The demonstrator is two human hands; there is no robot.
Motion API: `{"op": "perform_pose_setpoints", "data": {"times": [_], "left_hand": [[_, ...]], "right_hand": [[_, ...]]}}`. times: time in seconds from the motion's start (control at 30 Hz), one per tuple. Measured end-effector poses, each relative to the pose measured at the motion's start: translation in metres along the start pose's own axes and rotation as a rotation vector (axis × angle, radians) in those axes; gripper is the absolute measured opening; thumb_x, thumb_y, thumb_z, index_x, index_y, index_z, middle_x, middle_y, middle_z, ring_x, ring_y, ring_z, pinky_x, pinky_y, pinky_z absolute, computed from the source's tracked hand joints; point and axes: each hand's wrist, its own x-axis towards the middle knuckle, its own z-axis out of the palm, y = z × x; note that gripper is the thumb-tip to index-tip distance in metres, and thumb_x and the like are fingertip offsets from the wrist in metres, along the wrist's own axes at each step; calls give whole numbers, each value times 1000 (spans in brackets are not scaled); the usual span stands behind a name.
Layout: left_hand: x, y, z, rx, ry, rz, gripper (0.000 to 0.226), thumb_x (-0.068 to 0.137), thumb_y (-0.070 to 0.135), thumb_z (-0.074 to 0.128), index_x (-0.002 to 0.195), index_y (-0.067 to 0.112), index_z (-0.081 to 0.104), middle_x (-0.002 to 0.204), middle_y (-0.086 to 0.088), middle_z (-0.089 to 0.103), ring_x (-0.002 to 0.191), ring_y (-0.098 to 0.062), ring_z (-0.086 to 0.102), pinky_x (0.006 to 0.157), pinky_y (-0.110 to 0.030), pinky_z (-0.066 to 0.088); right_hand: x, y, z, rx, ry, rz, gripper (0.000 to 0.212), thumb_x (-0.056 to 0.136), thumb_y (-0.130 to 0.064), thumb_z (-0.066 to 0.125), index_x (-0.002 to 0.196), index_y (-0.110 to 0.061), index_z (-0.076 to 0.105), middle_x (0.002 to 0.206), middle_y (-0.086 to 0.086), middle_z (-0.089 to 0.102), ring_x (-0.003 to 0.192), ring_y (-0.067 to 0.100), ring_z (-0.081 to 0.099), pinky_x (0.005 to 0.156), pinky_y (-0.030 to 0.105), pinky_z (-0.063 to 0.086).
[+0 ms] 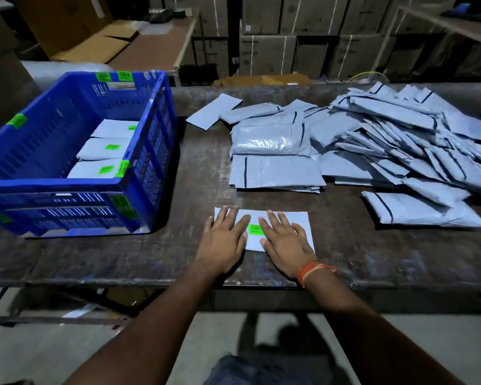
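Note:
A flat grey mailer packet [297, 220] with a green label [255, 229] lies near the front edge of the dark table [150, 257]. My left hand [224, 241] presses flat on its left part, fingers straight. My right hand [285, 243] presses flat on its middle, fingers spread, an orange thread at the wrist. The label shows between the two hands.
A blue plastic crate [53, 187] stands at the left, holding three labelled packets [103, 148] in a row. A large heap of grey packets [386, 140] covers the table's right and back. Cardboard boxes [289, 31] stack behind the table.

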Motion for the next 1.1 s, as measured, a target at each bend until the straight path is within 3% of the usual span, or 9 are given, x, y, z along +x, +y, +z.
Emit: {"op": "perform_pose_setpoints", "data": {"times": [0.13, 0.43, 0.53, 0.6, 0.7, 0.77, 0.9, 1.0, 1.1], "left_hand": [[-6, -2, 1, 49, -81, -45, 54, 105, 46, 22, 158, 40, 17, 168, 6, 10, 155, -22, 6, 118, -52, 22], [-15, -15, -6, 82, -128, -58, 57, 102, 56, 10, 158, 47, 0, 169, 10, -3, 156, -25, 2, 120, -54, 18], [-15, -17, -8, 46, -116, -107, 55, 104, 53, 19, 157, 48, 8, 169, 2, 4, 155, -24, 10, 120, -54, 21], [-16, -15, -11, -11, -54, -186, 53, 102, 51, 27, 154, 45, 25, 165, -7, 19, 148, -29, 26, 116, -50, 31], [-15, -5, -13, -159, 108, -339, 42, 96, 40, 49, 137, 35, 53, 140, -8, 42, 121, -32, 45, 103, -40, 44], [-9, -1, -16, -278, 119, -458, 36, 92, 28, 63, 128, 31, 61, 127, -7, 47, 111, -27, 49, 99, -33, 43], [5, -2, -21, -560, 111, -589, 35, 78, 8, 78, 104, 31, 71, 95, -6, 68, 77, -14, 61, 78, -25, 55], [6, -2, -23, -655, 126, -653, 24, 81, 5, 78, 92, 26, 75, 66, 5, 61, 53, 1, 50, 57, -12, 43], [4, -4, -27, -733, 146, -650, 20, 84, 9, 76, 85, 28, 76, 73, 11, 67, 63, -4, 54, 65, -20, 45]], "right_hand": [[-7, 14, 3, -10, -11, 56, 80, 84, -62, -11, 158, -37, 3, 167, -6, -6, 154, 18, -6, 120, 46, 9], [-32, 62, -5, -9, -1, 226, 69, 92, -59, 0, 158, -39, 6, 167, -5, -4, 154, 23, -4, 120, 46, 12], [-32, 62, -10, -7, -15, 257, 57, 103, -52, 19, 158, -37, 11, 167, 0, 0, 153, 26, -1, 119, 46, 14], [-30, 55, -15, 3, 8, 300, 55, 104, -45, 31, 157, -32, 22, 165, 7, 13, 151, 30, 10, 116, 46, 23], [-26, 47, -18, 96, 127, 346, 50, 98, -32, 49, 147, -25, 42, 143, 12, 40, 131, 33, 33, 103, 42, 40], [-21, 45, -17, 187, 146, 365, 51, 93, -29, 56, 143, -25, 47, 131, 13, 44, 119, 34, 39, 102, 38, 42], [-9, 48, -20, 441, 64, 399, 56, 88, -14, 64, 142, -21, 52, 131, 17, 41, 115, 35, 52, 106, 30, 42], [-4, 54, -23, 530, 71, 390, 51, 81, -9, 68, 130, -23, 64, 127, 11, 60, 114, 29, 61, 105, 30, 45], [-6, 51, -28, 644, 103, 383, 42, 77, -1, 63, 108, -27, 73, 94, -5, 68, 92, 12, 65, 84, 17, 45]]}}
